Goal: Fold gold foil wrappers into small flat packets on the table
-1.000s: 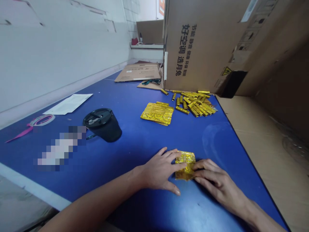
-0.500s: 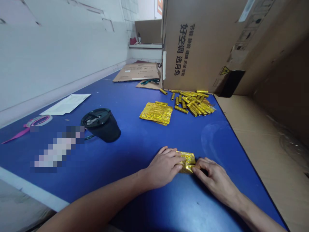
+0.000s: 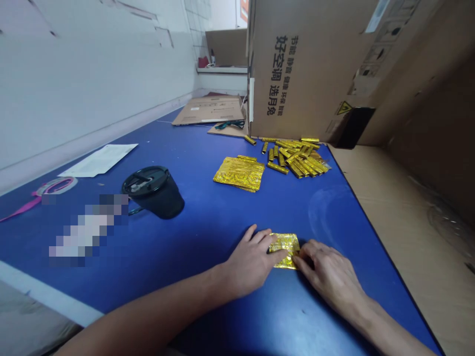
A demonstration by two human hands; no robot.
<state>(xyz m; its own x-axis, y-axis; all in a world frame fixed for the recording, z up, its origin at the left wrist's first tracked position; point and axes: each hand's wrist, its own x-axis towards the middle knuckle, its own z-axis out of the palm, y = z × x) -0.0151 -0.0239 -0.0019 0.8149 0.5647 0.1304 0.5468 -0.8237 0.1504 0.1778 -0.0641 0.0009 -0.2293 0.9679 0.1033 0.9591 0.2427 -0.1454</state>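
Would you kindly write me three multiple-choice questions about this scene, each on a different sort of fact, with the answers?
1. Where does the stack of flat gold foil sheets lie relative to the pile of gold foil tubes?
A. Left of it
B. Right of it
C. On top of it

2. What colour is the lid of the cup?
A. White
B. Black
C. Pink

3. What state is the piece of gold foil in?
A. Held up in the air
B. Crumpled inside a fist
C. Lying on the blue tabletop, touched by the left hand and right hand

Answers:
1. A, the stack lies apart, left of the pile.
2. B, the lid shows black.
3. C, the foil lies flat between both hands.
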